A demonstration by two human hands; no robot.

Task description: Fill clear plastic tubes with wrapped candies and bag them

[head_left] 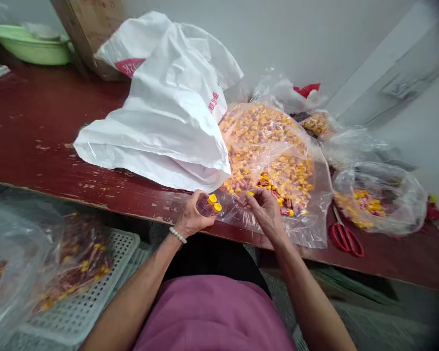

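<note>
My left hand (194,215), with a beaded bracelet at the wrist, is wrapped round a small clear container (205,206). Two yellow-capped pieces (214,203) show at its mouth. To the right, my right hand (265,210) pinches a small yellow-capped piece (249,193) at the opening of a large clear plastic bag (318,195). That bag lies on the table and is full of yellow-capped pieces (270,126). Some red pieces with yellow caps (286,212) lie uncovered just beyond my right hand.
A big white sack (168,112) covers the table's middle. Red-handled scissors (346,239) and another clear bag (406,204) lie right. A green basin (36,46) and cardboard box (91,29) stand back left. A white crate (84,297) with bagged pieces sits below the red table (32,146).
</note>
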